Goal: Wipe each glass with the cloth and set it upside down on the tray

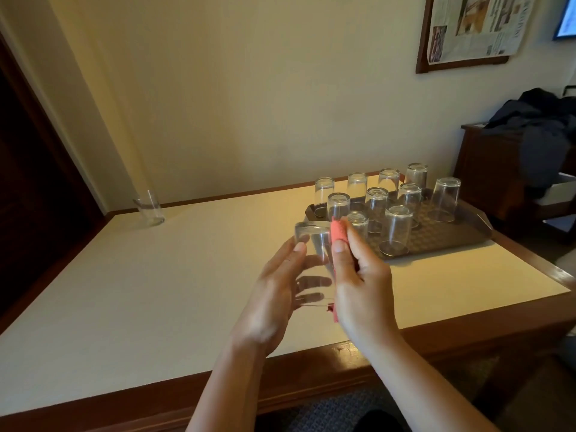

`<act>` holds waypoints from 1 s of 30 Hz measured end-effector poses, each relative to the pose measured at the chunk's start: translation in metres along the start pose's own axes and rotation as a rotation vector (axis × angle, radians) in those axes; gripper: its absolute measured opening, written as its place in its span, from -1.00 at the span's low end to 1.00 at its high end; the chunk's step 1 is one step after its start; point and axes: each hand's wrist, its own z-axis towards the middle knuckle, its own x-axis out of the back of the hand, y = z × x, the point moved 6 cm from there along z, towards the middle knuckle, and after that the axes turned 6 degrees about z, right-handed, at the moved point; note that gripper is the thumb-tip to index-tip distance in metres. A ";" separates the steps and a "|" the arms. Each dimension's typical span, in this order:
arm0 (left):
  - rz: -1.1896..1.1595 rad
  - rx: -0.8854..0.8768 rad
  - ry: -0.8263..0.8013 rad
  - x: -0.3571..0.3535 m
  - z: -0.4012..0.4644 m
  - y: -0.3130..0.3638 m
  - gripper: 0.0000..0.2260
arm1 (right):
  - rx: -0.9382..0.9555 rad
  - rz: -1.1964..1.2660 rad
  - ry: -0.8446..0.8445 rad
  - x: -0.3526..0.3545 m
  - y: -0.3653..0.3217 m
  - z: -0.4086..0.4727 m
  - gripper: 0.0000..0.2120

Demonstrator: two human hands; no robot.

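Both hands are raised above the surface (187, 275) with one glass (314, 244) between them. Left hand (274, 294) cups the glass from its left side, thumb on the near wall and fingers curled round the far side, seen through the glass. Right hand (361, 275) grips a red cloth (339, 230), thumb pressing it against the right wall of the glass; a strip of cloth shows above the thumb and a small end hangs below the heel of the hand. The glass is held with its thick base pointing up and away, its rim toward the person, tilted rather than upright.

Just beyond and to the right of the right hand, a dark patterned tray (452, 241) lies on the surface. Ten glasses stand on it upside down, in rough rows; the nearest (396, 229) is just right of the cloth, and another (338, 207) stands right behind the held glass.

Far to the left of the left hand, well apart from the tray, one more glass (149, 207) stands upright at the back edge of the surface, against the wall.

Behind the tray to the right, dark clothing (539, 126) is heaped on a wooden cabinet (486, 169). A framed board (470, 29) with newspaper pages hangs on the wall above.
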 end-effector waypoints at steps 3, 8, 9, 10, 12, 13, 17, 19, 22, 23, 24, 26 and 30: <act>-0.020 -0.101 0.123 0.008 0.001 0.009 -0.72 | -0.002 0.015 -0.049 -0.010 -0.001 -0.020 -0.65; -0.016 -0.024 0.119 0.011 0.002 0.002 -0.60 | 0.015 0.011 -0.081 -0.013 -0.005 -0.020 -0.65; -0.019 0.007 0.069 0.009 0.002 0.001 -0.57 | -0.019 0.022 -0.051 -0.007 -0.003 -0.010 -0.68; -0.014 0.007 0.025 0.008 0.002 0.002 -0.56 | -0.044 0.031 -0.020 -0.002 -0.001 -0.002 -0.69; -0.006 -0.050 0.011 0.006 0.003 0.011 -0.62 | -0.045 0.071 0.007 -0.001 -0.005 -0.002 -0.68; -0.004 -0.079 0.044 0.006 0.003 0.014 -0.66 | -0.031 0.082 -0.002 -0.005 -0.007 -0.009 -0.67; 0.034 -0.074 0.146 0.010 0.005 0.004 -0.66 | 0.076 0.015 -0.059 -0.011 -0.010 -0.035 -0.62; 0.023 0.007 0.063 0.004 0.002 -0.005 -0.62 | 0.000 0.042 -0.029 -0.002 0.001 -0.022 -0.67; 0.064 -0.019 -0.006 0.002 0.000 0.000 -0.71 | -0.069 0.059 0.013 0.007 0.008 -0.009 -0.67; 0.059 -0.045 0.020 0.004 0.000 0.005 -0.72 | -0.061 0.064 0.000 0.003 0.005 -0.013 -0.66; 0.049 -0.069 0.066 0.009 0.001 0.009 -0.67 | -0.035 0.059 -0.027 -0.002 0.001 -0.021 -0.65; 0.070 -0.093 0.140 0.017 0.004 0.009 -0.49 | 0.055 0.027 -0.075 -0.012 -0.008 -0.035 -0.64; 0.047 -0.029 0.015 0.013 0.004 0.000 -0.52 | 0.011 0.016 -0.048 -0.007 -0.005 -0.015 -0.65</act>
